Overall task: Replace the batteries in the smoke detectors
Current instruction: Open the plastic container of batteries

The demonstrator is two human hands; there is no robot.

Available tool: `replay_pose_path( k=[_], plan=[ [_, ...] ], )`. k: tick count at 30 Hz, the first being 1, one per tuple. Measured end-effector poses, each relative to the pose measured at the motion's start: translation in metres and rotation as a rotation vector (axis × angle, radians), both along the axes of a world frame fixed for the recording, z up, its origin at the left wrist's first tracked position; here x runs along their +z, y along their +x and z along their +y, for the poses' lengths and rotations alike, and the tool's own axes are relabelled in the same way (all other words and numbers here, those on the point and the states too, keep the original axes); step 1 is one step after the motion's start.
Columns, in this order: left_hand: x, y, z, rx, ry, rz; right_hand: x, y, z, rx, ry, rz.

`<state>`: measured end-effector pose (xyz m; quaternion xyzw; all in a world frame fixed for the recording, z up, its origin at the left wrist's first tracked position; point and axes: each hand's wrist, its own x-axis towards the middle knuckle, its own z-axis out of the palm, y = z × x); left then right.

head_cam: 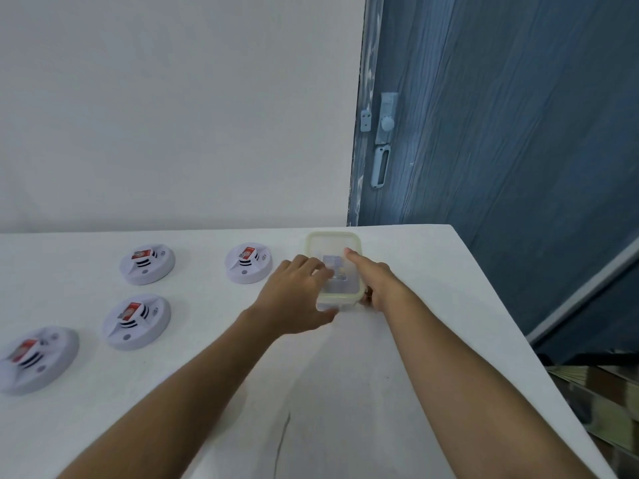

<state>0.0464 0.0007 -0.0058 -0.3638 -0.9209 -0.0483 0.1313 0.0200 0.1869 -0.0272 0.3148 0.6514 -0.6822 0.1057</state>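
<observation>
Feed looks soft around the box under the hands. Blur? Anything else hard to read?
Head view: motion blur smears the left hand, right hand and container, contents unreadable; head view: the nearest detector at the left edge is blurred, the detector beside the container sharper; head view: even light, faint arm shadows on the table, no glare; the door leans from wide-angle distortion.

left grip (pixel 297 295) clasps box (pixel 332 242) | right grip (pixel 377 281) clasps box, forefinger straight | arms outstretched

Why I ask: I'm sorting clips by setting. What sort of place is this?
Probably an indoor room used as a workspace: four smoke detectors and a plastic container lie on a white table, against a white wall beside a blue door.
</observation>
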Motion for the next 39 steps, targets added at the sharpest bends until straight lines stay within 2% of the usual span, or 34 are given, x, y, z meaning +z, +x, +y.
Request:
replay_pose_path(
  k=[4,6,10,12,14,15,17,18,21,24,26,28,31,36,37,39],
  plan=[
    [0.005,0.013,0.015,0.072,-0.142,0.133,0.001,0.0,0.004,0.035,0.006,-0.026],
    [0.008,0.019,0.026,0.077,-0.178,0.137,-0.001,0.0,0.005,0.032,0.0,-0.028],
    [0.013,0.026,0.049,0.149,-0.269,0.019,-0.004,-0.004,0.007,0.039,0.001,-0.055],
    [0.02,0.035,0.057,0.253,-0.317,-0.08,-0.005,-0.006,0.008,0.055,-0.009,-0.073],
    [0.015,0.036,0.064,0.308,-0.342,-0.103,-0.006,-0.008,0.01,0.058,-0.033,-0.081],
    [0.017,0.038,0.066,0.347,-0.374,-0.202,-0.006,-0.008,0.01,0.061,-0.038,-0.083],
    [0.016,0.04,0.069,0.371,-0.372,-0.181,-0.006,-0.007,0.012,0.07,-0.052,-0.086],
    [0.009,0.038,0.068,0.418,-0.413,-0.242,-0.006,-0.008,0.013,0.072,-0.061,-0.086],
    [-0.024,0.025,0.07,0.423,-0.332,-0.07,-0.005,-0.007,0.014,0.083,-0.079,-0.088],
    [0.0,0.035,0.07,0.44,-0.37,-0.196,-0.007,-0.008,0.015,0.08,-0.09,-0.076],
    [0.003,0.039,0.072,0.371,-0.44,-0.192,-0.008,-0.008,0.015,0.094,-0.103,-0.06],
    [0.002,0.038,0.068,0.311,-0.422,-0.085,-0.009,-0.008,0.016,0.112,-0.106,-0.054],
    [0.012,0.04,0.062,0.289,-0.403,-0.099,-0.005,-0.006,0.015,0.119,-0.086,-0.054],
    [0.04,0.028,0.039,0.068,-0.152,0.069,0.0,-0.003,0.007,0.111,-0.091,-0.044],
    [0.043,0.021,0.035,0.081,-0.109,0.162,-0.001,-0.002,0.006,0.104,-0.091,-0.032],
    [0.034,0.009,0.029,0.163,-0.037,0.094,-0.002,0.0,0.006,0.105,-0.087,-0.01]
  ],
)
